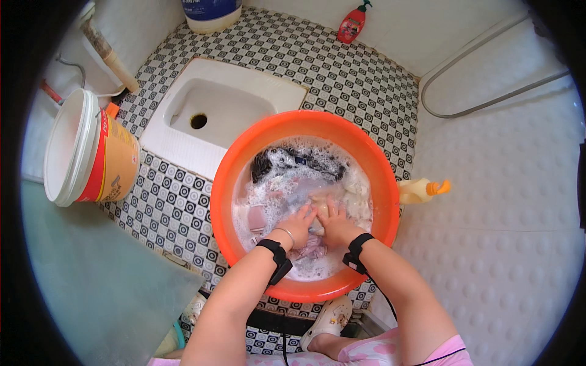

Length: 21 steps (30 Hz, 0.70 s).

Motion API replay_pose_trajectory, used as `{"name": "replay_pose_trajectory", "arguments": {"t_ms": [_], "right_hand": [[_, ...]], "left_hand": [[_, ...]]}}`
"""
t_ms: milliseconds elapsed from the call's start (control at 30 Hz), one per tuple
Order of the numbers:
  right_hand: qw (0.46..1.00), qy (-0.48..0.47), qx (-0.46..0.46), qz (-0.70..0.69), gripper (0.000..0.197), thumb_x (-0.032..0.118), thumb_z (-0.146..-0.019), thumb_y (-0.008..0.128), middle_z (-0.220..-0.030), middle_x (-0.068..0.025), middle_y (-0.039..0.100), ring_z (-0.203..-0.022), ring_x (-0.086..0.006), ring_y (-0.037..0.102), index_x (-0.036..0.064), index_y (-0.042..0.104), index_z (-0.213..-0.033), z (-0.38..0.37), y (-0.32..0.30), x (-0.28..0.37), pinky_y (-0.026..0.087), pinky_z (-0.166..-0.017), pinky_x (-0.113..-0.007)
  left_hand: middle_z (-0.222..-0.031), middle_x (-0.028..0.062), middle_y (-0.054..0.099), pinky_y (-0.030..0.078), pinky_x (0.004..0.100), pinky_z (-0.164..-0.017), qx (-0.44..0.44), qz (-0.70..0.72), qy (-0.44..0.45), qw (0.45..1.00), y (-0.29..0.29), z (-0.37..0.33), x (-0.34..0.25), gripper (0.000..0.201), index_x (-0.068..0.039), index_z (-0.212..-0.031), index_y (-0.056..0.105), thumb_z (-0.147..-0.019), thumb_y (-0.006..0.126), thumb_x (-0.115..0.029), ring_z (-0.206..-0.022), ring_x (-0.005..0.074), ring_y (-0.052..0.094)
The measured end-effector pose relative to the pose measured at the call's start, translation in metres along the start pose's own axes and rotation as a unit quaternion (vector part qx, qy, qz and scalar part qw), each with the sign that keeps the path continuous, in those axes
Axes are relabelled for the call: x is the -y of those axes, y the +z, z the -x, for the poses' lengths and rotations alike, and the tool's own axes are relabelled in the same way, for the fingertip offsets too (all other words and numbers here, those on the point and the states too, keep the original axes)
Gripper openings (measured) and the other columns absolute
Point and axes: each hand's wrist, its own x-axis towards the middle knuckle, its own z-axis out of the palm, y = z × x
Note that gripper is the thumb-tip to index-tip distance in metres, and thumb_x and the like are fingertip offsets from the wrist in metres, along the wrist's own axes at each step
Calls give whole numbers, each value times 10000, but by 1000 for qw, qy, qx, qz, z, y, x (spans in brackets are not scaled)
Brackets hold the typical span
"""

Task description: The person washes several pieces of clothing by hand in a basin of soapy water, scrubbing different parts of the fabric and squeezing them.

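Note:
Both of my hands are in a large orange basin [227,201] of foamy water with laundry soaking in it. My left hand [295,226], a bracelet at its wrist, lies over wet cloth with its fingers stretched forward and the tips partly in the suds. Close beside it, my right hand [336,223] presses on pale cloth, fingers spread. Under my wrists shows a pink-purple striped cloth [312,247]. Dark garments [317,165] float along the far side. A dusty-pink piece [257,218] lies left of my hands, and whitish cloth [359,201] lies to the right.
Behind the basin's left side is a white squat toilet [165,131]. A large bucket [119,165] stands at the left, above a frosted panel [110,274]. A cream bottle [415,191] with an orange top touches the basin's right. A red pump bottle [352,25] and blue-white bucket [210,15] are farther back.

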Motion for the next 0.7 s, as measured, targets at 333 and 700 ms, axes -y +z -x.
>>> {"name": "replay_pose_trajectory", "arguments": {"t_ms": [333,700], "right_hand": [[875,-151,-57,-456,508,57,-795,582,-1210,-125,580,-1096,-258,564,123,530,-1296,-3,-31,-15,454,-914,-325],[829,-207,-367,-367,334,-6,-772,558,-960,-183,614,-938,-367,596,62,614,-1094,43,-59,32,485,-830,-387]], "left_hand": [[-1354,244,368,340,413,-1044,-257,530,-289,755,-17,-15,25,718,-73,-1374,385,-767,694,-298,-1280,370,345],[-1102,98,596,502,361,-855,-98,910,-82,394,-54,-5,-29,369,-47,-1172,521,-927,563,-320,-1016,224,589]]}}
